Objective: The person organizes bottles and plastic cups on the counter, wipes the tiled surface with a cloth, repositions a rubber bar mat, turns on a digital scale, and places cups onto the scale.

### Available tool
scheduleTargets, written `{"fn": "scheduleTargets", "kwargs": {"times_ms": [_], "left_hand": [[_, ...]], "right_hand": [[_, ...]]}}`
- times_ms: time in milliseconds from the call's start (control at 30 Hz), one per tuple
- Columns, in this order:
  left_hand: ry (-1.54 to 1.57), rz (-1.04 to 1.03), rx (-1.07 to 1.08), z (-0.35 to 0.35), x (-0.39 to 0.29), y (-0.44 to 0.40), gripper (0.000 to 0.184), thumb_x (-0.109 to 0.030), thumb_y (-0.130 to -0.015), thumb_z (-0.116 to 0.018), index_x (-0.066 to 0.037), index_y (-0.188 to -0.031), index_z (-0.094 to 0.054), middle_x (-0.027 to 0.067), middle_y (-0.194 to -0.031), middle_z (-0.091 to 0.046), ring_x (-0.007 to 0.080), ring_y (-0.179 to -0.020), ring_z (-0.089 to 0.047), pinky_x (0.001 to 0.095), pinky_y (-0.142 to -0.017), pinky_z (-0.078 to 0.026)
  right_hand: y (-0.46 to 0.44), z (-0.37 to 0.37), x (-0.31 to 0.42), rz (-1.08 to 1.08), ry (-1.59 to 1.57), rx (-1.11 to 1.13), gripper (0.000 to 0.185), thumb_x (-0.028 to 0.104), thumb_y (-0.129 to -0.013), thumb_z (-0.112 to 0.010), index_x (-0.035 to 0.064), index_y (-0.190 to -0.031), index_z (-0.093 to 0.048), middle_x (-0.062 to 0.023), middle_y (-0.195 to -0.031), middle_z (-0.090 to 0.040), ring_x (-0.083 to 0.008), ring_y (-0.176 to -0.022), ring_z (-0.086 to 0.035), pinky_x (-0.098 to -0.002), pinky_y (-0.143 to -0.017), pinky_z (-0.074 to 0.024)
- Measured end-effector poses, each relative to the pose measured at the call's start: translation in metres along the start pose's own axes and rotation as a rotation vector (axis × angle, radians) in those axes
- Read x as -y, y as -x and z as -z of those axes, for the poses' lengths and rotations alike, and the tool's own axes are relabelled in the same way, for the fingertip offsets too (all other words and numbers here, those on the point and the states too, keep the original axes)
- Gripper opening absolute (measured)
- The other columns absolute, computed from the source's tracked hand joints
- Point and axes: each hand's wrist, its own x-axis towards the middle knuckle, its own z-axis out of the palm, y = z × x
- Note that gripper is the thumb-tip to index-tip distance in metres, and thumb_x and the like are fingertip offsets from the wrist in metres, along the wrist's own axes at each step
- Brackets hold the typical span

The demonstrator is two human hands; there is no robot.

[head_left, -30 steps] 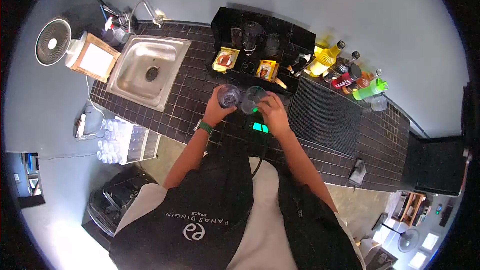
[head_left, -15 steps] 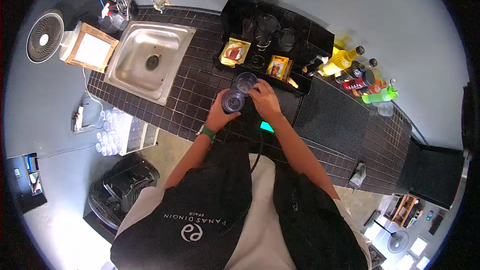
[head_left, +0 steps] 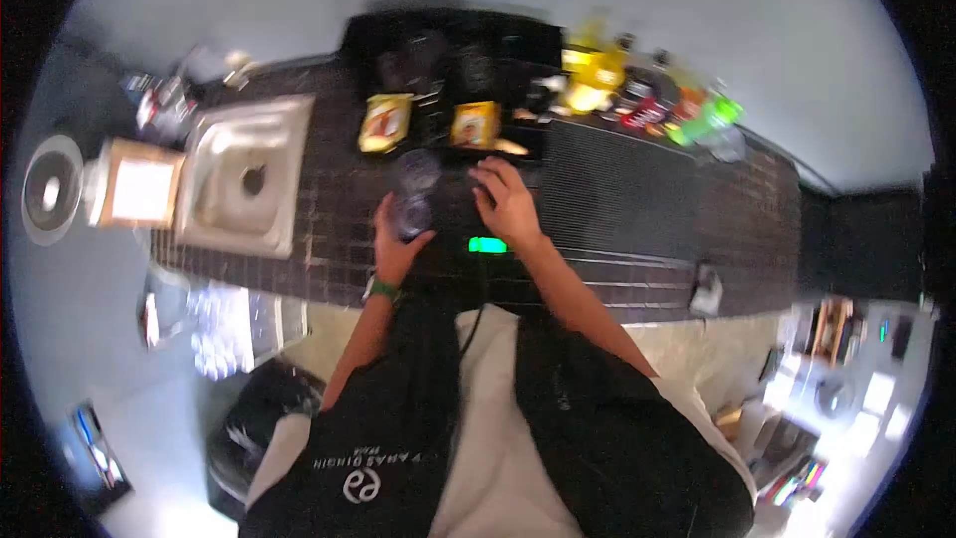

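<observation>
My left hand [head_left: 395, 251] is wrapped around a clear plastic cup [head_left: 410, 216] above the dark tiled counter. A second clear cup [head_left: 418, 170] stands just beyond it, touching or very near; motion blur hides which. Over to the right, my right hand [head_left: 510, 207] is off both cups, with thumb and fingers apart and nothing between them. Close below that hand glows a small green display [head_left: 488, 245] on a dark device.
A steel sink [head_left: 304, 164] lies to the left, beside a cardboard box [head_left: 177, 184]. Behind my hands, a black organizer [head_left: 543, 45] holds yellow packets [head_left: 476, 125]. Yellow bottles [head_left: 597, 80] stand at the back right, behind a ribbed black mat [head_left: 617, 189]. A grey cloth [head_left: 707, 289] lies near the front edge.
My right hand has let go of the far cup and moved right, away from it. The left hand keeps its cup. The whole view has swung to the right and blurred.
</observation>
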Motion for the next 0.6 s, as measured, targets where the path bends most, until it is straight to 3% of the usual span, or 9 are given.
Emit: {"fn": "scheduleTargets", "kwargs": {"times_ms": [167,233,300,400,467,567,600], "left_hand": [[0.147,0.043,0.043,-0.011,-0.002,0.009,0.119,-0.009,-0.068,-0.092,-0.008,-0.16,-0.017,0.0208,-0.156,-0.035,0.0355,-0.143,-0.038,0.046,-0.119,-0.033],[0.142,0.11,-0.059,-0.008,-0.023,0.017,0.123,-0.008,-0.07,-0.091,-0.012,-0.162,-0.01,0.0209,-0.158,-0.032,0.037,-0.146,-0.034,0.0491,-0.119,-0.033],[0.138,0.146,-0.086,-0.001,-0.039,0.025,0.124,-0.009,-0.071,-0.091,-0.014,-0.163,-0.008,0.0211,-0.159,-0.03,0.0378,-0.147,-0.032,0.0513,-0.118,-0.033],[0.017,0.193,-0.137,0.013,-0.042,0.048,0.12,-0.014,-0.073,-0.09,-0.016,-0.163,-0.01,0.0213,-0.162,-0.027,0.0378,-0.148,-0.031,0.0562,-0.115,-0.034],[-0.075,0.233,-0.165,0.02,-0.038,0.068,0.112,-0.015,-0.076,-0.088,-0.018,-0.163,-0.016,0.0187,-0.163,-0.027,0.0364,-0.148,-0.032,0.0571,-0.114,-0.033],[-0.004,0.354,-0.262,0.027,-0.01,0.106,0.105,-0.015,-0.079,-0.085,-0.021,-0.162,-0.02,0.0132,-0.164,-0.029,0.0342,-0.149,-0.032,0.0582,-0.115,-0.029],[0.136,0.339,-0.263,0.029,0.006,0.116,0.103,-0.017,-0.082,-0.083,-0.022,-0.162,-0.018,0.0081,-0.166,-0.027,0.0334,-0.149,-0.031,0.0609,-0.119,-0.024]], "right_hand": [[0.052,0.113,-0.055,-0.29,0.238,-0.338,0.03,-0.002,-0.079,-0.074,0.0057,-0.108,-0.07,-0.015,-0.112,-0.069,-0.0354,-0.109,-0.065,-0.0433,-0.094,-0.0538],[0.077,0.167,-0.106,-0.272,0.402,-0.436,0.032,-0.005,-0.076,-0.075,0.0047,-0.106,-0.069,-0.014,-0.109,-0.069,-0.0335,-0.105,-0.066,-0.0415,-0.091,-0.0536],[0.101,0.222,-0.152,-0.479,0.47,-0.521,0.032,0.004,-0.081,-0.072,0.0058,-0.113,-0.066,-0.0134,-0.112,-0.068,-0.036,-0.107,-0.061,-0.0471,-0.099,-0.0462],[0.107,0.302,-0.224,-0.497,0.722,-0.574,0.042,0.007,-0.079,-0.074,0.0078,-0.119,-0.063,-0.0168,-0.112,-0.065,-0.0396,-0.11,-0.059,-0.0498,-0.099,-0.046],[0.093,0.346,-0.26,-0.632,0.602,-0.539,0.049,0.007,-0.081,-0.071,0.0126,-0.129,-0.06,-0.0202,-0.121,-0.06,-0.041,-0.105,-0.062,-0.0498,-0.086,-0.0545],[0.071,0.393,-0.341,-0.662,0.61,-0.299,0.062,0.011,-0.081,-0.072,0.0164,-0.14,-0.053,-0.0234,-0.14,-0.049,-0.0432,-0.116,-0.061,-0.0475,-0.089,-0.0566],[0.057,0.405,-0.355,-0.717,0.649,-0.178,0.066,0.014,-0.082,-0.073,0.0174,-0.144,-0.051,-0.0243,-0.147,-0.045,-0.0441,-0.123,-0.059,-0.0468,-0.092,-0.0569]]}}
